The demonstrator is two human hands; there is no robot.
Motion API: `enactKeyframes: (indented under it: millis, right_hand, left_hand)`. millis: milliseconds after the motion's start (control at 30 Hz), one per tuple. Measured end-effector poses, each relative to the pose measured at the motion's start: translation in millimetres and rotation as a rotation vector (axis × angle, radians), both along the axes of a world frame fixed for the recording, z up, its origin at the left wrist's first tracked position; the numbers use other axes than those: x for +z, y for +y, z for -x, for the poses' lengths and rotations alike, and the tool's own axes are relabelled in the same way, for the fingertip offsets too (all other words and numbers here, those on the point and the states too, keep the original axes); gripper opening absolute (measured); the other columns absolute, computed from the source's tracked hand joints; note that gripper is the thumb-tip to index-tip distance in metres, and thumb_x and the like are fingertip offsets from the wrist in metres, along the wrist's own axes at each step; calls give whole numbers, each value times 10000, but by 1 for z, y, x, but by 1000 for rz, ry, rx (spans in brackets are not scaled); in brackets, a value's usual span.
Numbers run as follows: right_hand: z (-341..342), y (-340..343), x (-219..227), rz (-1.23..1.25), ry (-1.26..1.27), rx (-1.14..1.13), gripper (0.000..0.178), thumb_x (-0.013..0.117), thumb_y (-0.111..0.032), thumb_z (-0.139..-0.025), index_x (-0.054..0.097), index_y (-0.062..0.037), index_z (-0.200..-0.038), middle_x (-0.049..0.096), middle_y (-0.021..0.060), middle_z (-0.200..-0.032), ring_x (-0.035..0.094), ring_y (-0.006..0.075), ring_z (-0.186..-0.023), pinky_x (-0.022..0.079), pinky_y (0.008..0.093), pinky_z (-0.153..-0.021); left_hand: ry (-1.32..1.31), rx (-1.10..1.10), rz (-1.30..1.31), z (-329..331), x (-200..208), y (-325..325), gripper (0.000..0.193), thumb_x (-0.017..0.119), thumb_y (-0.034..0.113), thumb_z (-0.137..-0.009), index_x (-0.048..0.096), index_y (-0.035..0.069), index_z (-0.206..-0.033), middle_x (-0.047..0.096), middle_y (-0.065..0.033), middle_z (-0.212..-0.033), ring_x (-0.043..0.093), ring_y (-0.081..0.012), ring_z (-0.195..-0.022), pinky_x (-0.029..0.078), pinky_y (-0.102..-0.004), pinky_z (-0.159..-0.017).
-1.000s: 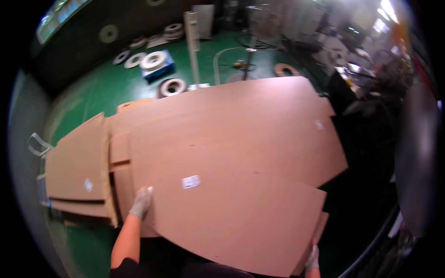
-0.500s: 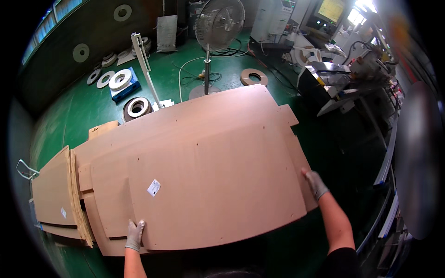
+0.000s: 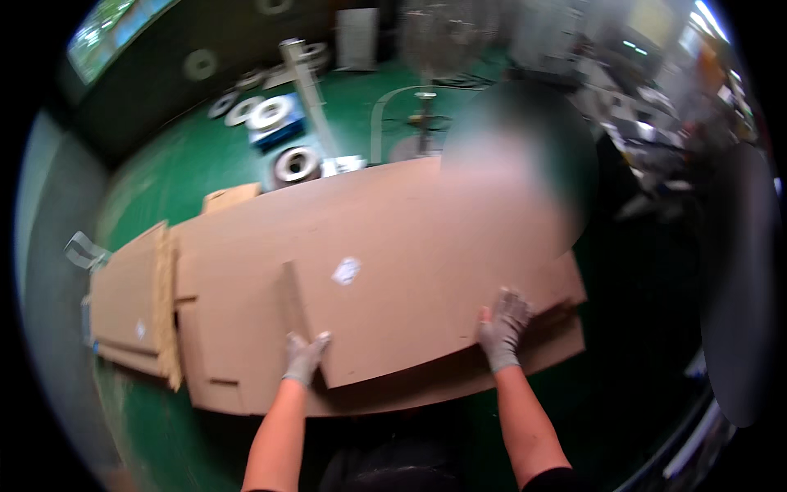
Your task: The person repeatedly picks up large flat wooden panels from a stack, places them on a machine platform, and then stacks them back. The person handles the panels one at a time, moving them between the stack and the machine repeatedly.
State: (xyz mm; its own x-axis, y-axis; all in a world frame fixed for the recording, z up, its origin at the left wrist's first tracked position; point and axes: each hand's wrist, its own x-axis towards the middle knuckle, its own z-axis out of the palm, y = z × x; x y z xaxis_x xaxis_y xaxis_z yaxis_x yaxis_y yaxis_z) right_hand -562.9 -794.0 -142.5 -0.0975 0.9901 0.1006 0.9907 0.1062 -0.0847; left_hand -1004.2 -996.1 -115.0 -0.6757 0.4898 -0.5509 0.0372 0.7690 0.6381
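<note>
A large flat brown board point(image 3: 410, 287) with a white label point(image 3: 346, 271) lies over other brown boards point(image 3: 246, 328), with dark shadow under its near edge. Grey-white gloves cover both hands. At the board's left edge, my left hand point(image 3: 305, 361) grips it, thumb on top and the other fingers along the edge. My right hand point(image 3: 504, 328) rests over the near edge, its fingers stretched out on the upper face and the thumb apart. A blurred patch hides the far right part of the board.
A smaller stack of boards point(image 3: 127, 287) stands at the left. Beyond are white rolls point(image 3: 270, 115) on a blue box, a dark-rimmed roll point(image 3: 297, 166), a white upright post point(image 3: 310, 94) and a standing fan point(image 3: 443, 37). Machinery point(image 3: 656, 123) blurs at the right.
The labelled board has shifted right and away from me across the boards below. My right hand has left the right end and come inward to the near edge. The view has swung.
</note>
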Motion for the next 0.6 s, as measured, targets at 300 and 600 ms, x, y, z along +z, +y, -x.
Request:
enactKeyframes:
  millis: [300,600]
  right_hand:
    - [4,-40,17,32,28,230,752,652,-292,-1003,382,-50,-1662,335,219,-1732,253,395,-1626,147,544,-1332]
    - [102,-144,20,128,113,97,705,635,-290,-1044,391,-30,-1653,303,244,-1738,249,427,-1619,218,510,-1329]
  left_hand:
    - [-23,-112,144,10,35,-29,1370,789,727,-834,95,-96,-1681,210,-364,-1719,247,-476,-1610,286,-488,-1309]
    - [-155,31,-340,91,-10,-140,873,702,617,-980,517,-50,-1513,640,-220,-1425,619,-309,-1340,504,-404,-1132]
